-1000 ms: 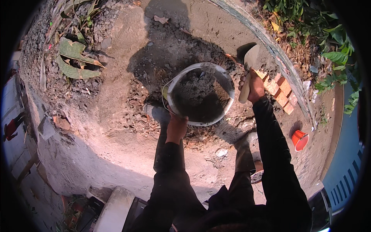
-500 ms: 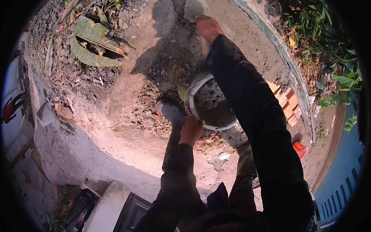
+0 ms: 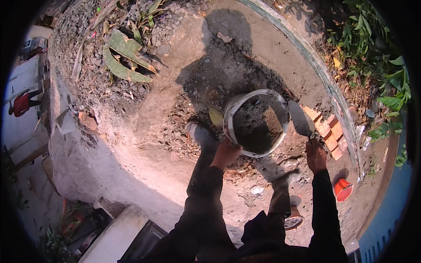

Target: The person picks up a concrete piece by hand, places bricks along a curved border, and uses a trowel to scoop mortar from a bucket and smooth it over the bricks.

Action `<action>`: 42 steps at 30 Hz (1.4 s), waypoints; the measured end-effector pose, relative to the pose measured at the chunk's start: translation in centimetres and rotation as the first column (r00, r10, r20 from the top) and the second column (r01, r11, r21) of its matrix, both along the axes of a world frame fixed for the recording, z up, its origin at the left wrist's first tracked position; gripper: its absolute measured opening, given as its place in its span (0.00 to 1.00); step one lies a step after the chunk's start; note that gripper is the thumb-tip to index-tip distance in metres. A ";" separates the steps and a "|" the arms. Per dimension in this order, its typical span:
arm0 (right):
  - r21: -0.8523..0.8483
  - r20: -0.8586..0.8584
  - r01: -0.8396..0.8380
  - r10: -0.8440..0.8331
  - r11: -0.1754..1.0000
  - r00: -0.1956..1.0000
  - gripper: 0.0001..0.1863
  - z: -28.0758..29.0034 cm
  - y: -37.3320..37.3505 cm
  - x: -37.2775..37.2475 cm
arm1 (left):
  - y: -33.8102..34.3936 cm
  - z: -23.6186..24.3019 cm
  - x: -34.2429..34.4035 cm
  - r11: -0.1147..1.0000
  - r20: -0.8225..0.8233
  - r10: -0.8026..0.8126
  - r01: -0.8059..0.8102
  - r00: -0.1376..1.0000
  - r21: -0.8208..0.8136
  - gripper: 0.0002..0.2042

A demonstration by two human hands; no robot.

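A white bucket (image 3: pixel 226 120) stands near the middle, part filled with grey mortar (image 3: pixel 258 131). My left hand (image 3: pixel 226 153) is closed on its near-left rim. To the right of the bucket, my right hand (image 3: pixel 316 157) grips a trowel by its handle. The trowel's flat grey blade (image 3: pixel 301 119) points away from me, close to the bucket's right side and next to a small stack of orange bricks (image 3: pixel 329 131). Only a little residue shows on the blade.
A strip of smoothed grey mortar (image 3: pixel 280 39) runs along a curved edging (image 3: pixel 307 50) at far right. Two reddish pots (image 3: pixel 343 190) are near right. Broad-leaved plants (image 3: pixel 129 48) grow from gravel at far left. A person in red (image 3: pixel 24 103) is at the left rim.
My right hand has swung the trowel back from the far mortar strip to the bucket's right side. The left hand stays on the bucket rim; the bucket's opening is now uncovered by my arm.
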State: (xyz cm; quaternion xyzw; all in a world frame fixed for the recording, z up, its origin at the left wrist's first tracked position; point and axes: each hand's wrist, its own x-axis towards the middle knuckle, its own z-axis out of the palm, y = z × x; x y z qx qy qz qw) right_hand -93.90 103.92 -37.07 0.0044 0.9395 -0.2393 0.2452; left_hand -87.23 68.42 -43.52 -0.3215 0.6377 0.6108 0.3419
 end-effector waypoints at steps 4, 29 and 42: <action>0.304 0.033 -0.144 0.141 0.942 0.990 0.09 -1.6 -1.6 1.7 | 6.3 2.5 -0.3 0.946 -0.214 -0.238 0.176 0.948 -0.272 0.44; -0.533 0.495 0.252 0.057 0.808 0.867 0.17 -8.8 -6.7 4.6 | 2.7 1.9 -1.1 0.973 -0.101 0.230 -0.231 0.968 0.009 0.30; 0.105 -0.405 0.603 -0.520 0.791 0.752 0.21 -13.2 16.0 5.0 | 3.4 -1.5 -0.1 0.949 0.077 0.278 -0.286 0.957 0.130 0.19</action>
